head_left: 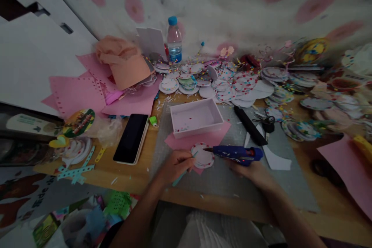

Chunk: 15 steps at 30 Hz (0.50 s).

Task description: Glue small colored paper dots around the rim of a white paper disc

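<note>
My left hand point(178, 164) is closed in a pinch on a thin teal strip point(180, 178), at the left edge of a white paper disc point(203, 155) with small red dots round its rim. From the right, my right hand point(252, 172) grips a blue glue gun point(238, 154), whose dark nozzle points left over the disc. Under the disc lies a piece of pink paper point(200, 139) on a grey cutting mat point(232, 184). Just behind it stands a shallow white box point(197, 118), with a few tiny bits inside.
A phone point(131, 138) lies left of the mat. Decorated discs point(226, 85) are piled along the back beside a water bottle point(174, 42). A black tool point(250, 126) and keys point(267, 122) lie at the right. Teal strips point(77, 172) are at the left edge.
</note>
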### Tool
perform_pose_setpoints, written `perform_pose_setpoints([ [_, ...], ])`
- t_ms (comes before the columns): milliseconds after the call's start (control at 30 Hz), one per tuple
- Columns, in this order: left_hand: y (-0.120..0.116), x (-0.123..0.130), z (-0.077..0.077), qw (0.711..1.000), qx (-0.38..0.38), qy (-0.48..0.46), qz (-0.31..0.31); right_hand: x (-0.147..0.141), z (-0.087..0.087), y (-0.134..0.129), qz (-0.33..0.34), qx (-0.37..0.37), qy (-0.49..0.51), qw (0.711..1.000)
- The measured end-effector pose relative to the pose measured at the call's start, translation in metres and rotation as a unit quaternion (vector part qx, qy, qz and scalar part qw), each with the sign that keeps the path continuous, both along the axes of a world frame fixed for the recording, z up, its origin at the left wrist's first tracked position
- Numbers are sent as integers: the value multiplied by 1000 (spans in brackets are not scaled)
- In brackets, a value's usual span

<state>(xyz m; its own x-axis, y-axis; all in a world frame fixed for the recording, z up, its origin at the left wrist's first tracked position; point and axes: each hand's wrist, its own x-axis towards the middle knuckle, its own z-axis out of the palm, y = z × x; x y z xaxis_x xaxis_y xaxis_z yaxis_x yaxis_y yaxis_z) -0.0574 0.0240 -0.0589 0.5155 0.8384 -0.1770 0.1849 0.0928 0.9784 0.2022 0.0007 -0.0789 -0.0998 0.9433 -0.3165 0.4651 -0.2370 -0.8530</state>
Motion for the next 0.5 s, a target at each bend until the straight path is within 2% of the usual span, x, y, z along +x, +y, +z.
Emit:
perform_pose_setpoints([
  [100, 1, 0, 0, 1000, -5, -8, 0, 2, -1, -1, -2, -31, 17, 999],
  [300, 1, 0, 5, 1000, -16, -24, -9, 1, 4, 3, 4, -6, -17, 1000],
  [500, 2, -1, 4, 999, -19, -32, -14, 2, 2, 2, 15, 0, -24, 1000],
])
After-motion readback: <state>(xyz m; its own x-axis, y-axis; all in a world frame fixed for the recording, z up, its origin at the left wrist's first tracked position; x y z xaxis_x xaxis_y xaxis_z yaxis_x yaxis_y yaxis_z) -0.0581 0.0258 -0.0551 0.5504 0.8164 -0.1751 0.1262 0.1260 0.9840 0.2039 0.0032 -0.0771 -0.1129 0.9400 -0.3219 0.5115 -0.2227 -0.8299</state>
